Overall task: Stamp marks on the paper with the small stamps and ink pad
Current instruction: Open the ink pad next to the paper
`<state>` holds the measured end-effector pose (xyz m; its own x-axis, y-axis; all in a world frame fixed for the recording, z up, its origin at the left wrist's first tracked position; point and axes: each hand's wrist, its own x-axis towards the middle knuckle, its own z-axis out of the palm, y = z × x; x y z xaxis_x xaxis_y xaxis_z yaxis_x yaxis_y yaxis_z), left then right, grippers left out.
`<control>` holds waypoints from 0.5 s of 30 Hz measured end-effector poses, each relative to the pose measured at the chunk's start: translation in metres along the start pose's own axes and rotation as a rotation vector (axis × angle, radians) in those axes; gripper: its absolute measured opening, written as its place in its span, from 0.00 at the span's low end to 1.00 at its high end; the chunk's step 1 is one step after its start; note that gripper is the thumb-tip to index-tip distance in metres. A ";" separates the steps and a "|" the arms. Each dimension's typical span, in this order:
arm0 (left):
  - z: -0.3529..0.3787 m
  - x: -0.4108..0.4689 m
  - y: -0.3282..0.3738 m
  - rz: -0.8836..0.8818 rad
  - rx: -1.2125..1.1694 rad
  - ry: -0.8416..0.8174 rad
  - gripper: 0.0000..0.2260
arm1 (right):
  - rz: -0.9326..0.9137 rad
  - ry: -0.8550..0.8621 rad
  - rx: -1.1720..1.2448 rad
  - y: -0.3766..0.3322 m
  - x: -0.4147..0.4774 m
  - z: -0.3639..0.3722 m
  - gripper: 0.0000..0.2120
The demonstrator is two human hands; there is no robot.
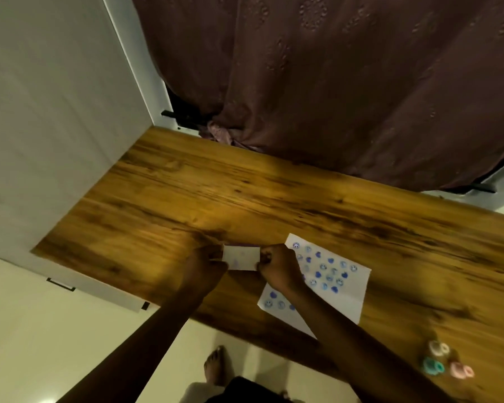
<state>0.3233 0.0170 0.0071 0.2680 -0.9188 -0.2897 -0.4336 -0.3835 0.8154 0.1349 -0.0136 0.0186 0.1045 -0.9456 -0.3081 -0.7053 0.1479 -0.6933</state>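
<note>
A white sheet of paper point(336, 289) covered with several blue stamp marks lies on the wooden table point(245, 193), partly under my right forearm. Both hands hold a small white rectangular box point(241, 258) just above the table, left of the paper. My left hand point(207, 269) grips its left end and my right hand point(278, 269) pinches its right end. The box looks like the ink pad, with a faint purple smudge on its top. Three small stamps, cream point(438, 348), teal point(432, 366) and pink point(461, 370), lie on the table at the lower right, away from both hands.
A brown curtain point(346, 82) hangs over the table's far edge. A white cabinet point(56, 117) stands against the table's left end. The table's near edge runs diagonally past my forearms. A bare foot point(216, 366) shows on the pale floor below.
</note>
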 end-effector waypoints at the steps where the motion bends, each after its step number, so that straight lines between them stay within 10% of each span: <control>1: 0.001 0.003 -0.003 0.001 -0.011 -0.025 0.18 | 0.011 -0.003 -0.011 0.000 0.001 0.002 0.11; 15: 0.000 0.008 -0.010 0.380 0.405 -0.120 0.22 | 0.014 -0.046 -0.028 0.003 0.003 0.005 0.15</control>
<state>0.3295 0.0133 -0.0038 -0.0607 -0.9943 -0.0880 -0.7819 -0.0074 0.6233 0.1367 -0.0149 0.0124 0.1261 -0.9292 -0.3475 -0.7263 0.1522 -0.6703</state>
